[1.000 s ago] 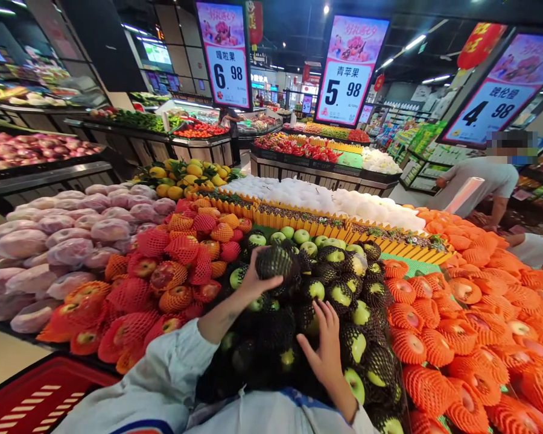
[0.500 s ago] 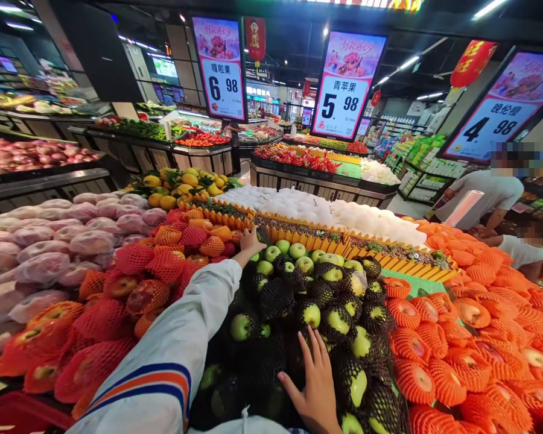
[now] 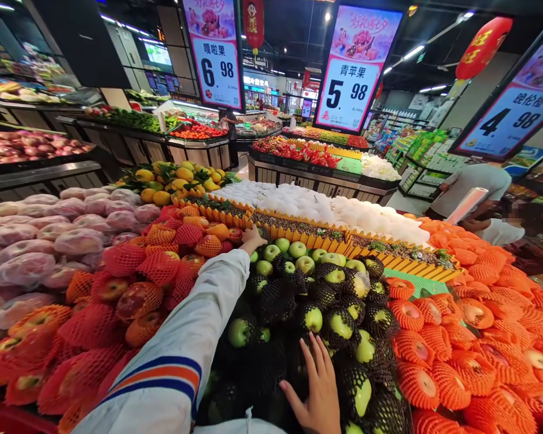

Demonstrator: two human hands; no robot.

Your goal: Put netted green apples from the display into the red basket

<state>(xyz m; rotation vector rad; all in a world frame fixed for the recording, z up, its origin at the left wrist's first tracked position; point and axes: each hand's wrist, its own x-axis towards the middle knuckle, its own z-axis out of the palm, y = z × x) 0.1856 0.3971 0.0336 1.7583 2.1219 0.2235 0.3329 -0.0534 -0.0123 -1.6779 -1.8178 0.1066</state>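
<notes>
- Our left hand [image 3: 252,240] reaches the far left corner of the green apples [image 3: 314,319]; we cannot tell whether it grips one.
- Our right hand [image 3: 317,387] spreads its fingers apart over the nearer apples.
- We seem to be arranging the back row, before the yellow edging [image 3: 400,263].
- If we hold one, the next move calls for gentle release.

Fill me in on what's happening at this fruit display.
A person is handling green apples, many in dark netting. The left hand reaches to the pile's far left corner, beside the yellow edging; its grip is too hidden to tell. The right hand is spread open, empty, low over the near apples. Orange-netted fruit lies to the right.
</notes>
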